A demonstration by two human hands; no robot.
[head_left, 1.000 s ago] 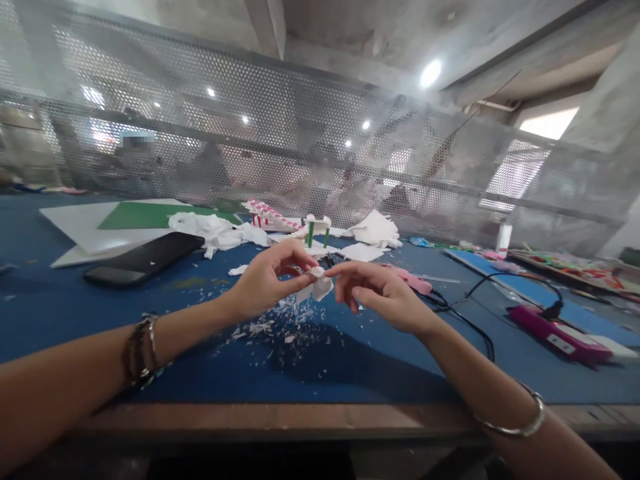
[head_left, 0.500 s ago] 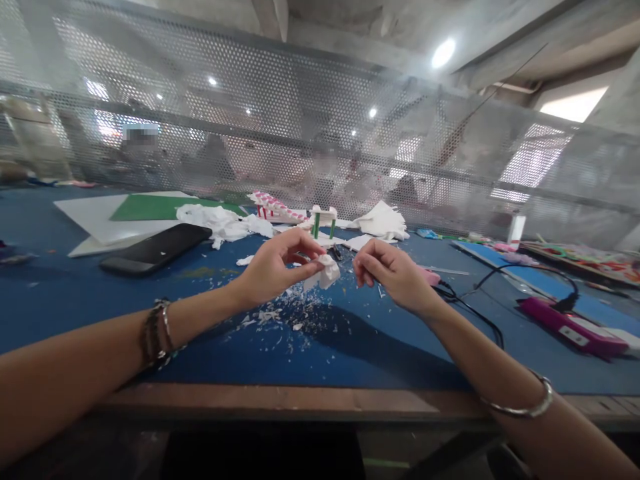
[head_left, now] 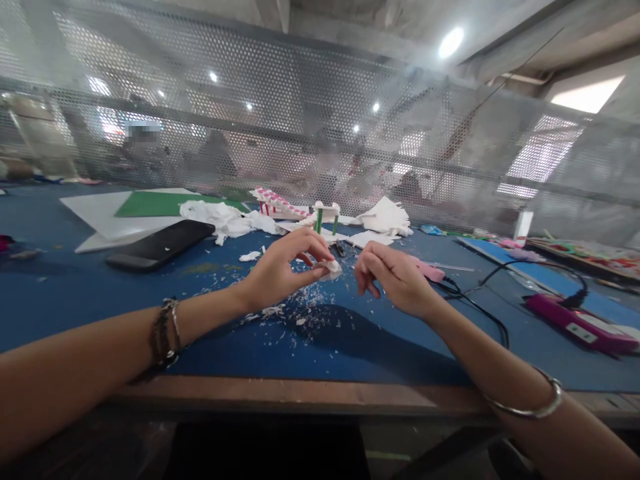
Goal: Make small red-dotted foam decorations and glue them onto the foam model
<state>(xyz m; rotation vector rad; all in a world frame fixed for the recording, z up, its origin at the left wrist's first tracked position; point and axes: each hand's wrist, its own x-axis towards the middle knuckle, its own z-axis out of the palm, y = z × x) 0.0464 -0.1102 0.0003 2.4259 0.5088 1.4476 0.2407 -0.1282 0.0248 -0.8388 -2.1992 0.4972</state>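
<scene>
My left hand [head_left: 287,267] pinches a small white crumpled piece of paper [head_left: 332,268] between thumb and fingertips, above the blue table. A short way to its right, my right hand [head_left: 393,277] is closed, with the thumb against curled fingers; whatever they hold, if anything, is hidden. Below the hands, white scraps [head_left: 300,321] lie scattered. Just behind the left hand stands a small white model with green posts [head_left: 320,219]. A pink glue gun [head_left: 425,269] lies partly hidden behind my right hand.
On the left lie a black phone [head_left: 163,245], crumpled white paper [head_left: 217,217] and green and white sheets [head_left: 150,204]. A pink-and-white model [head_left: 277,202] stands at the back before a perforated metal screen [head_left: 280,107]. A magenta power strip [head_left: 575,323] with black cables sits right.
My right hand has drawn back from the white piece and its fingers have curled in. The white piece, still in my left hand, has turned and shows less of itself.
</scene>
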